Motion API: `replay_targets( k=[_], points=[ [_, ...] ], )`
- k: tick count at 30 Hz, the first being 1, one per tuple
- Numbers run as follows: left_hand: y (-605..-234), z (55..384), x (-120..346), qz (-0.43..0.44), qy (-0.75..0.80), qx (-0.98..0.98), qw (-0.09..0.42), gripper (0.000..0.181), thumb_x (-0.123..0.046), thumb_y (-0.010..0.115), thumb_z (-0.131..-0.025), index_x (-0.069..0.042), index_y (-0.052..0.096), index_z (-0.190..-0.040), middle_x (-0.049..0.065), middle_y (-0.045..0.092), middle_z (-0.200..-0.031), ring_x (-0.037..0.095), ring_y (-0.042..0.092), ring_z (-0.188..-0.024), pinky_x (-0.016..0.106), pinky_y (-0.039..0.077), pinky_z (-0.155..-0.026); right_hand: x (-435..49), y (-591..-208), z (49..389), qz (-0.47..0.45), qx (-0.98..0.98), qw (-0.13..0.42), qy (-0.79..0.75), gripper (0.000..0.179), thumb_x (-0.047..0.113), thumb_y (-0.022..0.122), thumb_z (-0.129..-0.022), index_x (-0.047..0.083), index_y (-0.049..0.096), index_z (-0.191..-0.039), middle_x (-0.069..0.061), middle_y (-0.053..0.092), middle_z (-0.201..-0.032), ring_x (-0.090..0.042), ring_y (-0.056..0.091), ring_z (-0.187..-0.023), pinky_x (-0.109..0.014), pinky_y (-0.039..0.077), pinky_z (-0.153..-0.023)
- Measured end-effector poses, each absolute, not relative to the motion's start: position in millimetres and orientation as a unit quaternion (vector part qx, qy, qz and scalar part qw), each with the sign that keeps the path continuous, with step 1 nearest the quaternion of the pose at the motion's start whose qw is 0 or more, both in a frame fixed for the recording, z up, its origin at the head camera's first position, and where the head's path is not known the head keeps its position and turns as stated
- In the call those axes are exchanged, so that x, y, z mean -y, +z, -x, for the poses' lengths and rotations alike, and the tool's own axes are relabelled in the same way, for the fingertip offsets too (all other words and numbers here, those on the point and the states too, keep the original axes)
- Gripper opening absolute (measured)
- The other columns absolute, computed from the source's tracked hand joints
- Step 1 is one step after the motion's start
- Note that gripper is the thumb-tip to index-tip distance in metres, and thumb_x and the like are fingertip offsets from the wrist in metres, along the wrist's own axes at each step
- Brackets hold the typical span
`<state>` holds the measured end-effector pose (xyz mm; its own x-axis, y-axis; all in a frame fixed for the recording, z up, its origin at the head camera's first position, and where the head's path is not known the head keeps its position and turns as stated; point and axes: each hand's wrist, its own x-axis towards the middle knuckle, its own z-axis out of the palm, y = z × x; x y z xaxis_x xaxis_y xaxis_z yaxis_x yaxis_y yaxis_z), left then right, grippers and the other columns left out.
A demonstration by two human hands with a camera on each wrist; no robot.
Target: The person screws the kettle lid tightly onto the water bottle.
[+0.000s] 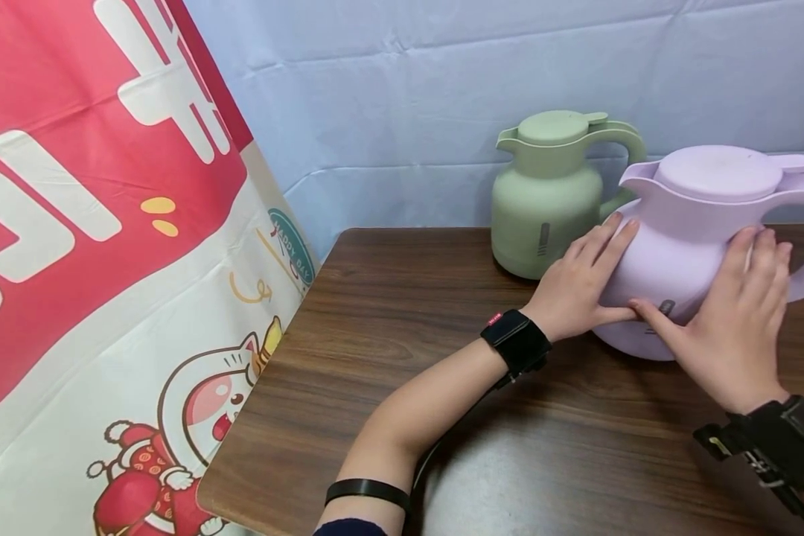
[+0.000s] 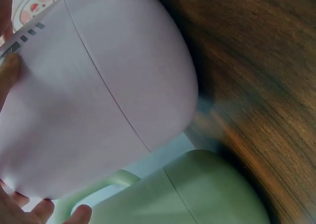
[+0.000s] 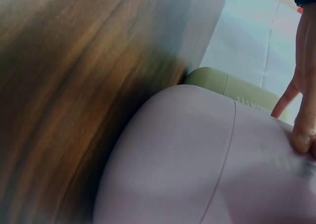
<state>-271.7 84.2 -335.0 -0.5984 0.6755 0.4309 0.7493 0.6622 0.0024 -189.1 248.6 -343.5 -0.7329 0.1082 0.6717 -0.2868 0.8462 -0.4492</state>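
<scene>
A lilac thermos jug (image 1: 677, 257) stands on the wooden table at the right of the head view, spout to the left and handle to the right. My left hand (image 1: 576, 279) lies along its left side, the fingers long and fairly straight. Against its front right rests my right hand (image 1: 737, 327), fingers extended upward. The two thumbs meet near the grey mark on the front. Behind and to the left is a green thermos jug (image 1: 546, 208), also seen in the left wrist view beyond the lilac jug's body (image 2: 123, 86).
The dark wooden table (image 1: 388, 335) has a rounded left corner. A pale blue cloth (image 1: 402, 134) hangs behind it. On the left, a red and white printed banner (image 1: 107, 313) drops past the table's edge. A black band (image 1: 519, 342) circles the left wrist.
</scene>
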Motion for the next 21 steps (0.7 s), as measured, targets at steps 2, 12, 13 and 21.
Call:
replay_targets(
  k=[2, 12, 13, 21],
  points=[
    [-334.5, 273.8, -87.4, 0.402, -0.082, 0.890, 0.199, 0.114, -0.066, 0.063, -0.077, -0.010, 0.000, -0.153, 0.008, 0.000, -0.158, 0.021, 0.013, -0.143, 0.024, 0.020, -0.109, -250.7, -343.2, 190.9, -0.049, 0.889, 0.361, 0.277, 0.126, 0.089, 0.042, -0.067, 0.006, 0.000, -0.152, -0.022, -0.001, -0.155, -0.037, -0.009, -0.141, -0.060, -0.003, -0.107],
    [-327.8, 280.2, -103.1, 0.393, -0.056, 0.906, 0.146, 0.113, -0.064, 0.057, -0.083, -0.008, -0.016, -0.149, 0.013, -0.017, -0.155, 0.022, 0.000, -0.143, 0.023, 0.012, -0.109, -261.9, -342.8, 199.1, -0.036, 0.891, 0.345, 0.292, 0.126, 0.088, 0.043, -0.066, 0.009, -0.003, -0.153, -0.017, -0.006, -0.156, -0.030, -0.014, -0.141, -0.057, -0.007, -0.108],
    [-327.4, 280.4, -104.4, 0.390, -0.056, 0.908, 0.140, 0.113, -0.064, 0.056, -0.083, -0.009, -0.017, -0.149, 0.013, -0.018, -0.155, 0.022, 0.000, -0.143, 0.023, 0.014, -0.109, -262.8, -342.7, 199.9, -0.035, 0.892, 0.343, 0.292, 0.125, 0.088, 0.043, -0.067, 0.009, -0.003, -0.153, -0.017, -0.006, -0.156, -0.030, -0.014, -0.141, -0.057, -0.007, -0.108],
    [-330.2, 277.3, -108.5, 0.384, -0.071, 0.911, 0.130, 0.104, -0.057, 0.055, -0.087, -0.013, -0.013, -0.151, 0.016, -0.018, -0.154, 0.022, 0.001, -0.142, 0.022, 0.023, -0.107, -268.6, -342.8, 208.1, -0.034, 0.895, 0.337, 0.289, 0.131, 0.092, 0.039, -0.063, 0.004, -0.003, -0.152, -0.021, -0.005, -0.155, -0.035, -0.012, -0.141, -0.060, -0.005, -0.107]
  ],
)
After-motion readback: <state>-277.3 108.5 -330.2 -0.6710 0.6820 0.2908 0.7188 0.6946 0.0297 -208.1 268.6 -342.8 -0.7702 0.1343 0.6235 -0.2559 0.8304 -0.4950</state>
